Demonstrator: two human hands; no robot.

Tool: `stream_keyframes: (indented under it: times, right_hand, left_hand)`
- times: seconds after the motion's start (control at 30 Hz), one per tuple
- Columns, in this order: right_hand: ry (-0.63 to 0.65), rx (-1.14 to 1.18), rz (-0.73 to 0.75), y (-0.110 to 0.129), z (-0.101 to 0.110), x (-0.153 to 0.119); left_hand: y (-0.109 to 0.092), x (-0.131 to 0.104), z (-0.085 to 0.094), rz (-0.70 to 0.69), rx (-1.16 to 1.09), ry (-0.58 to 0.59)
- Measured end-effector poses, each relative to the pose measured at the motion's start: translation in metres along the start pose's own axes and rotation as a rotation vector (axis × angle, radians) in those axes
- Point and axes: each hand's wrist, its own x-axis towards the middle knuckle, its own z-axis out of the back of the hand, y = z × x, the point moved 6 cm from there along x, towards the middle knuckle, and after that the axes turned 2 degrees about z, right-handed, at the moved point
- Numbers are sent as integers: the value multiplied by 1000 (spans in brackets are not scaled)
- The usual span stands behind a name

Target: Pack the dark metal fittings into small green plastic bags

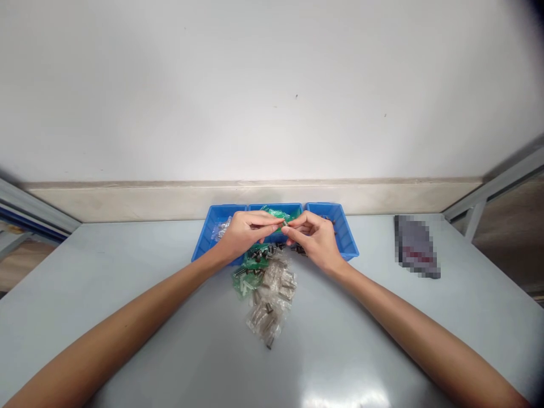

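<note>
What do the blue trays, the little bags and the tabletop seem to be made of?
Blue trays: probably moulded plastic with a slight sheen, judging by their even colour and smoothness. Little bags: likely thin plastic film, glossy, see-through and crinkled. Tabletop: smooth grey with bright glare; perhaps laminate or painted metal, the look leaves it open.
</note>
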Motion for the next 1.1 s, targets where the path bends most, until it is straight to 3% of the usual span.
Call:
stream_keyframes:
  times: [1.1]
  right_hand:
    - [12,121,-55,-4,0,3]
  left_hand:
    - [-4,0,-2,-119,73,21]
